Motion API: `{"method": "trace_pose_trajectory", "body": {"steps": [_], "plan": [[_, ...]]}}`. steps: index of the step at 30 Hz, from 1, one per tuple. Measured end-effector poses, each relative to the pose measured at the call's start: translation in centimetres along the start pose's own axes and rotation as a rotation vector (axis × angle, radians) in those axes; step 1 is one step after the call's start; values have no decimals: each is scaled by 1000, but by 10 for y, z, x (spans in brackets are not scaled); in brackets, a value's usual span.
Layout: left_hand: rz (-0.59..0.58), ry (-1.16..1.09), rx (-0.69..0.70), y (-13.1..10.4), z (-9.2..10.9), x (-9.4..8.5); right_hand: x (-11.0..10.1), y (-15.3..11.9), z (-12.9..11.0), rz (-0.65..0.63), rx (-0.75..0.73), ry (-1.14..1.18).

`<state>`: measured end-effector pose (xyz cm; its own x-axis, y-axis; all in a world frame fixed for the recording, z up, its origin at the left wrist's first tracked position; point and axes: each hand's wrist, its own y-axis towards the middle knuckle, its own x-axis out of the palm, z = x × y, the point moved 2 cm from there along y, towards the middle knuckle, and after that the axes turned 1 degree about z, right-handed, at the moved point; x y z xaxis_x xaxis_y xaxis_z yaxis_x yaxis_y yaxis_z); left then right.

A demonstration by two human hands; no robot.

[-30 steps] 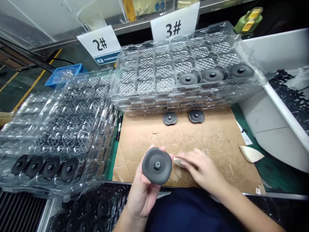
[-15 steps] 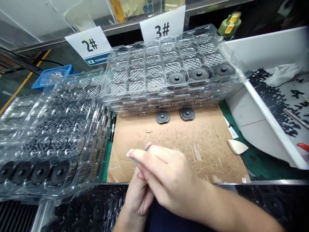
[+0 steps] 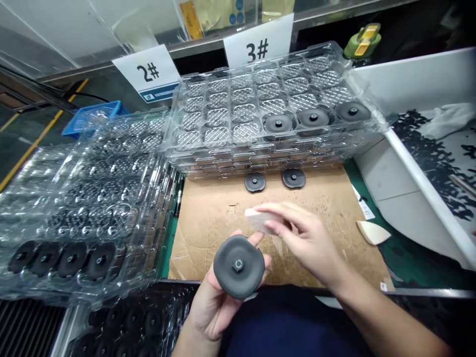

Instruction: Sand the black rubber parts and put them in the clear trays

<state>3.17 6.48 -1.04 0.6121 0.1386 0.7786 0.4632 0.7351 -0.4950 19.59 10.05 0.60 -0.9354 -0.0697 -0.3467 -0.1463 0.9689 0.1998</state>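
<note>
In my left hand (image 3: 217,310) lies a black rounded disc (image 3: 232,280), its face with the small central stud turned up toward me. My fingers wrap around it from below and behind. Just above and to the right, my right hand (image 3: 307,238) pinches a flat white pad (image 3: 262,219) between thumb and fingers; its material is hard to make out. The pad is apart from the disc's face. Two smaller-looking black discs, a left one (image 3: 255,182) and a right one (image 3: 293,178), lie on the cardboard sheet (image 3: 211,213) beyond my hands.
Behind the cardboard stands a stack of clear plastic trays (image 3: 238,148), with three discs in its front right pockets. Another tray stack (image 3: 145,238) is at left. At right are a cream wedge-shaped piece (image 3: 373,233) and a white bin (image 3: 420,183) with small black bits.
My hands were together, with the disc mostly hidden. Now my right hand has moved up and right with the pad, and my left hand shows the disc face up.
</note>
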Motion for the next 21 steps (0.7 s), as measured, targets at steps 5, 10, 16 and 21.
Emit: {"method": "trace_pose_trajectory", "body": {"steps": [5,10,16,21], "plan": [[-168,-96,24,-3,0,-6,15,-50,59,-49,250,-155],[-200,-80,4,-1,-3,-7,10,-60,59,-174,177,-271],[-39,75,38,-1,-11,0,-18,-24,-36,26,-205,-261],[52,144,112,-1,-16,-17,3,-13,-56,-129,-206,-487]]}}
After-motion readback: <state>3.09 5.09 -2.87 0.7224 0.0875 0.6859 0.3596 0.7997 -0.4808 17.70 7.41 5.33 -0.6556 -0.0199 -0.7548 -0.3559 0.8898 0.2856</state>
